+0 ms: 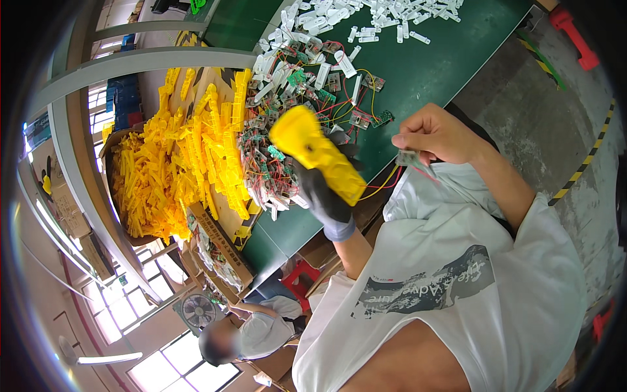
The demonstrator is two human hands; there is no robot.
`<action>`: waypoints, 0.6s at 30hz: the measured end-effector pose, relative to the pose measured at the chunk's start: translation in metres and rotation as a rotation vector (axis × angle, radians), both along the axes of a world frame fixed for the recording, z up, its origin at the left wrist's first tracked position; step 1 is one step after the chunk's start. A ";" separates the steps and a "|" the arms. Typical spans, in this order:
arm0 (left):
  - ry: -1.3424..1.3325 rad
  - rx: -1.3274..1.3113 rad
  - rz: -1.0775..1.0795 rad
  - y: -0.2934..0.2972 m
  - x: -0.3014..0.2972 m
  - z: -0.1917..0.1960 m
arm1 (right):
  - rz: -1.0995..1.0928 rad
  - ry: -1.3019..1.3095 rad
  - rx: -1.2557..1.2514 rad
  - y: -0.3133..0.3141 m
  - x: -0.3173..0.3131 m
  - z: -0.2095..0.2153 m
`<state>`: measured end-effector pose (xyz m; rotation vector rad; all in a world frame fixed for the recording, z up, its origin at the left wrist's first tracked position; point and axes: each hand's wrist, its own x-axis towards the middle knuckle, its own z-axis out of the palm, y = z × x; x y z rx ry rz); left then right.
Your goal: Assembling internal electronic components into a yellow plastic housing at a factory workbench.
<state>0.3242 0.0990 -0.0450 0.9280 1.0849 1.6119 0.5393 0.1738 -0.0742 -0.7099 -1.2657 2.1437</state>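
Note:
My left hand point(324, 204), in a dark grey glove, is closed round a long yellow plastic housing point(318, 154). The housing is held tilted, its wider rounded end up and to the left. My bare right hand point(447, 135) pinches a small wired circuit board point(409, 159) between thumb and fingers, over my lap. Thin red and yellow wires point(385, 185) run between the board and the housing's lower end; where they join it is hidden. Beyond my left hand lies a tangled heap of wired circuit boards point(269, 157) on the green table point(418, 81).
White plastic pieces point(317, 18) lie scattered at the table's far side. Many yellow housings point(212, 140) fill the left, beside a box of yellow parts point(147, 189). A grey metal frame point(163, 60) crosses the upper left. Another person point(264, 330) sits at the lower left.

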 end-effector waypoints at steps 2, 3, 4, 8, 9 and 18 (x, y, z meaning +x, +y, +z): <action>0.146 -0.052 -0.129 -0.008 0.014 -0.009 | -0.027 -0.015 -0.002 -0.002 -0.005 0.000; 0.146 -0.074 -0.171 -0.012 0.022 -0.011 | -0.050 -0.029 0.000 -0.004 -0.008 0.001; 0.146 -0.096 -0.214 -0.015 0.029 -0.013 | -0.053 -0.031 0.000 -0.006 -0.011 0.002; 0.239 -0.164 -0.169 -0.027 0.037 -0.034 | -0.152 -0.177 0.065 -0.013 -0.018 -0.001; 0.268 -0.136 -0.127 -0.027 0.041 -0.037 | -0.173 -0.267 0.090 -0.015 -0.019 -0.003; 0.258 -0.206 0.080 -0.011 0.051 -0.040 | -0.283 -0.241 0.163 -0.016 -0.025 -0.010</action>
